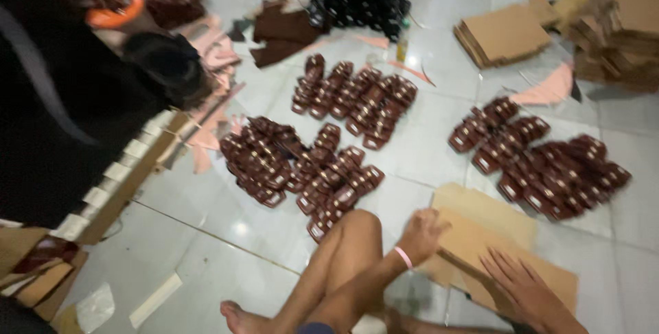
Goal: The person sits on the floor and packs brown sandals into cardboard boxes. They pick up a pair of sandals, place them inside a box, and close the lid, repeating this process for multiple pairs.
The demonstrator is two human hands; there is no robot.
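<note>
The left hand (422, 234), a pink band at its wrist, is curled loosely with its fingers bent down onto the near edge of a flat cardboard sheet (480, 227) on the floor (226, 231). The right hand (522, 282) lies spread open, palm down and fingers splayed, on the same sheet just beside it. Beyond both hands, clusters of small dark red boxes (329, 183) sit in groups on the tiles, with stacked cardboard (504, 32) farther off.

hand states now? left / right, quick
Left hand: fingers curled on the edge of the flat cardboard sheet; firm grip cannot be told.
Right hand: open, fingers spread, flat on the cardboard.
</note>
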